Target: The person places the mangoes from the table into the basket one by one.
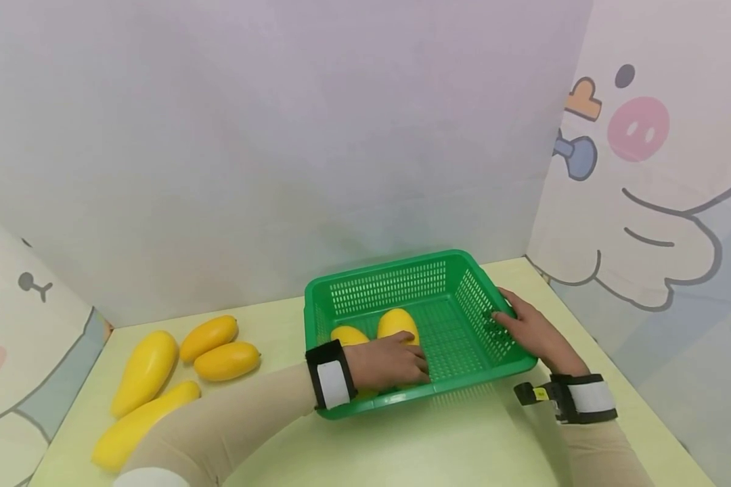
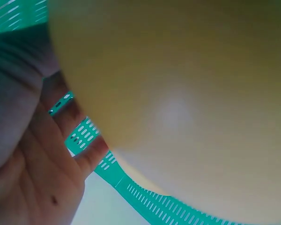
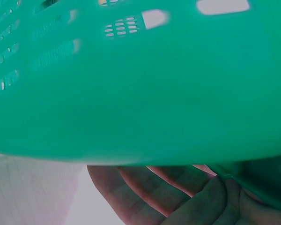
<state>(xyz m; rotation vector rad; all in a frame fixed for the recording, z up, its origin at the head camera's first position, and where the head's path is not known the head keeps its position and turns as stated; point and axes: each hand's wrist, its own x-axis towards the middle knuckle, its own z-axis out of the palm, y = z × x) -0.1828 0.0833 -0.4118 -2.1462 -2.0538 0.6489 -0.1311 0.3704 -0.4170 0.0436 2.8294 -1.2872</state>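
A green plastic basket (image 1: 396,399) with slotted sides stands tilted on the table. My left hand (image 1: 390,362) reaches over its near side and grips a yellow mango (image 1: 396,323), which fills most of the left wrist view. Part of that mango is hidden under the hand. Beside it lies another yellow mango (image 1: 348,335), partly covered by my left wrist. My right hand (image 1: 526,328) holds the basket's right rim, thumb on the inside and fingers around the outside. In the right wrist view, the basket wall (image 3: 154,103) hides the fingertips.
Left of the basket, two large yellow mangoes (image 1: 146,368) and two smaller orange-yellow mangoes (image 1: 227,361) lie on the pale green table (image 1: 402,453). A plain wall (image 1: 280,149) rises behind; side walls with cartoon prints flank the table.
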